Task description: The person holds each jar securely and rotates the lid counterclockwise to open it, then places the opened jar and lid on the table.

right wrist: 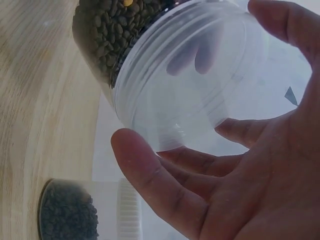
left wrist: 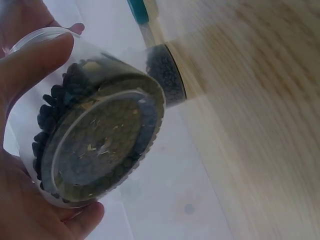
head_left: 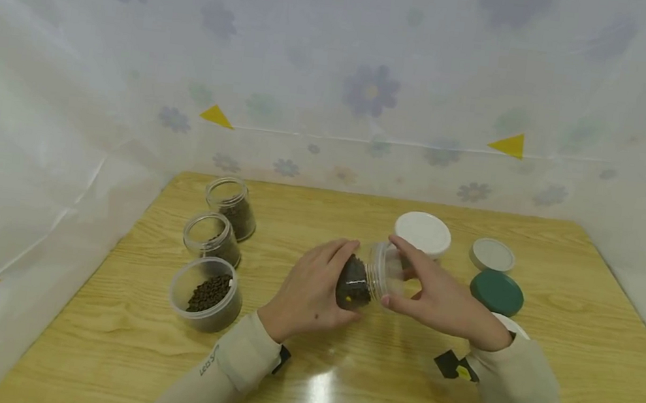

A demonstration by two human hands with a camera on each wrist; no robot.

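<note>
So the left hand point(head_left: 314, 286) has its fingers and thumb curled round a clear jar point(head_left: 354, 287) of dark beans, tipped onto its side and up off the table point(head_left: 304, 383). The right hand point(head_left: 443, 299) has its thumb and fingers spread wide round the clear end piece point(head_left: 394, 282) at the jar's mouth, fingertips on its edge. Honestly can't tell if that piece is a lid or a second cup, it's too see-through.

Just behind the right hand stands a white-lidded jar point(head_left: 423, 232). Right of that there's a greyish lid point(head_left: 492, 255), with a green lid point(head_left: 497, 292) touching or nearly touching it, and something white and round point(head_left: 511, 324) half hidden by the right wrist. Over on the left, a plastic tub point(head_left: 210, 322) with brown beans sits nearest, then two open jars point(head_left: 240, 218) of dark stuff further back. Flowery sheeting point(head_left: 315, 49) hangs behind it all.
</note>
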